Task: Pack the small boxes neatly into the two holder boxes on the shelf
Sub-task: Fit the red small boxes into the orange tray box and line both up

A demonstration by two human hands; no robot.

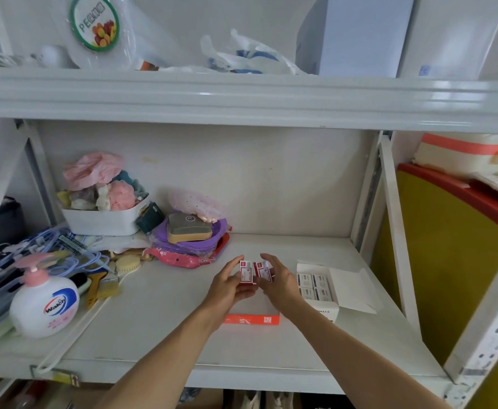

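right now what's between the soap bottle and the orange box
Nothing: in the head view only bare white shelf lies between the soap bottle and the orange box.

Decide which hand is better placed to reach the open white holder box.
Right. The right hand, holding a red-and-white small box, sits just beside the white holder box; the left hand is on the far side and would have to cross over.

Shelf unit [242, 95]: white metal, glossy.
Back wall [271, 178]: off-white, a little stained.
Light: soft, even.
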